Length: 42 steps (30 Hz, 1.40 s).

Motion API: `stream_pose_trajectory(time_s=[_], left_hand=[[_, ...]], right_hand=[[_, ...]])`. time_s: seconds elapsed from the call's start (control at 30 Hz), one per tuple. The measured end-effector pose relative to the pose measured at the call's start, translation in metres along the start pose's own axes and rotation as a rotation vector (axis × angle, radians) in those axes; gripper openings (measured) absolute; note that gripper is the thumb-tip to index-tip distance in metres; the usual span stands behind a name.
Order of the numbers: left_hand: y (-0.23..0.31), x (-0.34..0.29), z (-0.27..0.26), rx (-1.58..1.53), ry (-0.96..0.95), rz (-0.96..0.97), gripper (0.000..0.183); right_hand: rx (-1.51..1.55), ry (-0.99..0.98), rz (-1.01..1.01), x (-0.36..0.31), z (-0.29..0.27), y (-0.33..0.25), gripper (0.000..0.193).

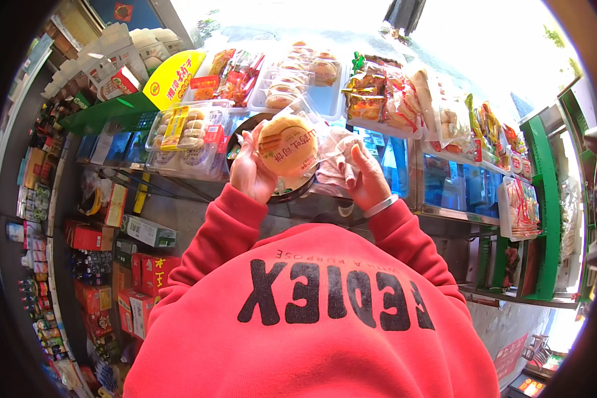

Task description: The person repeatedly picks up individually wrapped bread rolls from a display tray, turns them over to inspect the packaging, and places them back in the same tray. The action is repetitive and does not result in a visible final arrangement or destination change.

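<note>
My left hand (pixel 252 171) grips a round, flat golden cake in a clear printed wrapper (pixel 286 147). It is held up over a dark round basin (pixel 244 132), whose contents are mostly hidden. My right hand (pixel 369 178), with a pale band at its wrist, is closed on a bunched pinkish cloth (pixel 335 167). The cloth sits close to the wrapper's right edge; whether they touch I cannot tell. Directly beyond the cake, a white tray (pixel 328 99) carries more round wrapped cakes (pixel 286 86).
Clear boxes of small round pastries (pixel 192 126) stand left of the basin. Packaged snacks (pixel 381 93) fill trays on the right, by a green rack (pixel 547 212). A yellow sign (pixel 172 76) rises at far left. Stacked cartons (pixel 149 232) lie below the counter.
</note>
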State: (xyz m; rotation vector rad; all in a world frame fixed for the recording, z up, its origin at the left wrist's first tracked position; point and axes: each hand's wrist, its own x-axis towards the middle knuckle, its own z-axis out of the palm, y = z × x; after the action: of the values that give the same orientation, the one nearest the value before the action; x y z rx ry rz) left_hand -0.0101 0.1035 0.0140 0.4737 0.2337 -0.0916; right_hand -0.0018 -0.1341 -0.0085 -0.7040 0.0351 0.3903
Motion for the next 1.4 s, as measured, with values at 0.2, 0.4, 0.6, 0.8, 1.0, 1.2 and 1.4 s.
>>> stream_pose_trajectory(time_s=[0.2, 0.4, 0.6, 0.8, 1.0, 1.2, 1.4], left_hand=[[-0.035, 0.004, 0.010, 0.103, -0.036, 0.019, 0.048], [-0.059, 0.021, -0.007, 0.243, 0.094, 0.025, 0.041], [-0.065, 0.007, 0.018, 0.539, 0.264, -0.238, 0.061], [-0.070, 0.013, 0.028, 0.013, -0.241, -0.645, 0.092], [-0.081, 0.019, 0.038, -0.110, -0.322, -0.530, 0.068], [-0.091, 0.037, 0.024, 0.221, -0.432, -0.331, 0.068], [-0.105, 0.033, 0.047, 0.153, -0.458, -0.386, 0.076]], right_hand=[[-0.013, -0.096, 0.009, 0.002, 0.003, -0.010, 0.045], [-0.217, 0.137, -0.208, -0.001, -0.009, -0.028, 0.040], [-0.816, 0.173, -0.732, -0.007, -0.032, -0.049, 0.028], [-1.443, -0.201, -1.139, -0.031, -0.008, -0.069, 0.036], [-1.696, -0.593, -1.073, -0.042, -0.007, -0.075, 0.033], [-1.496, -0.637, -0.691, -0.042, -0.036, -0.087, 0.041], [-0.918, -0.075, -0.487, -0.044, -0.032, -0.102, 0.038]])
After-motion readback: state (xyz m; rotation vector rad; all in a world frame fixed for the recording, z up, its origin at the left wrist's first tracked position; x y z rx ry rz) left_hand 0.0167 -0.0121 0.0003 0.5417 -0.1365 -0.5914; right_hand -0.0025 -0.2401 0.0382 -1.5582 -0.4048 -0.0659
